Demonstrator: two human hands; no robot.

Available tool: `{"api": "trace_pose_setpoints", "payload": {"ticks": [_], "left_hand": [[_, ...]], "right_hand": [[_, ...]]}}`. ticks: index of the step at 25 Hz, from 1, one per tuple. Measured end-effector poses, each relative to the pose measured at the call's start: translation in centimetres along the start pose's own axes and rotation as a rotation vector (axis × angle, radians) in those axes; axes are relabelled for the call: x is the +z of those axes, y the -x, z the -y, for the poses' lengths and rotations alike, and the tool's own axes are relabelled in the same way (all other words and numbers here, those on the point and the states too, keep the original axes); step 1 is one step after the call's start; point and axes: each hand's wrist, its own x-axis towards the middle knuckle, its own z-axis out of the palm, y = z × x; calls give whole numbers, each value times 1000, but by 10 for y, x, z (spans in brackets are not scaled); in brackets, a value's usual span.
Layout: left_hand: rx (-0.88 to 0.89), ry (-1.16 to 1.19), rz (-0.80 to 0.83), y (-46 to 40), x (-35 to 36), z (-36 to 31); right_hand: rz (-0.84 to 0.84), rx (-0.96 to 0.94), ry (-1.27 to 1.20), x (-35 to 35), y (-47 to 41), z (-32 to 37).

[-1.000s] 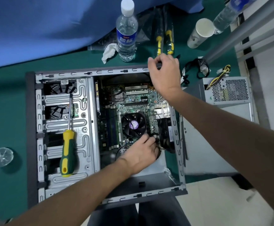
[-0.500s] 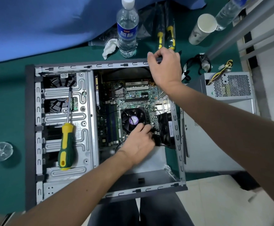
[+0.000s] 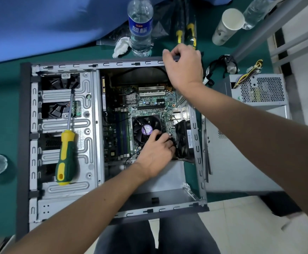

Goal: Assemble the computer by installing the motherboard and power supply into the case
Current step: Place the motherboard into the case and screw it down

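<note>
Left hand [image 3: 157, 153]: moved up from board's lower edge onto CPU fan [image 3: 146, 129], fingers curled at its corner, grip unclear. Right hand [image 3: 184, 67]: unchanged, gripping case [image 3: 113, 64] top rim. Motherboard [image 3: 149, 105]: green, seated inside case. Power supply [image 3: 259, 89]: outside, right.

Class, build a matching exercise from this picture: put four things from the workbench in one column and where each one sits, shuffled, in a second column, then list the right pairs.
Things:
1. screwdriver
2. power supply
3. water bottle
4. motherboard

Places:
A. inside the open case
B. lying on the case's metal drive bay
C. outside the case, to its right
D. standing on the table beyond the case's far edge

Pairs: 1-B, 2-C, 3-D, 4-A
</note>
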Motion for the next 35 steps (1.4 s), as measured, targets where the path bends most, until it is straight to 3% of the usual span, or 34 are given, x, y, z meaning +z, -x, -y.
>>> {"api": "trace_pose_setpoints", "payload": {"ticks": [8, 21, 24, 28, 32, 35], "left_hand": [[-118, 74, -19, -4, -1, -9], [-108, 123, 28, -1, -3, -11], [-130, 95, -25, 14, -25, -13], [-525, -65, -188, 54, -76, 24], [-988, -101, 21, 90, -110, 74], [-1059, 51, 90, 94, -111, 75]], "right_hand": [[-14, -18, -9, 1, 1, -5], [-19, -5, -36, 5, -2, -12], [-8, 8, -86, 4, -1, -12], [93, 9, -152, -7, 8, -13], [135, -131, -166, -22, 43, -21], [123, -57, -278, -34, 70, -29]]}}
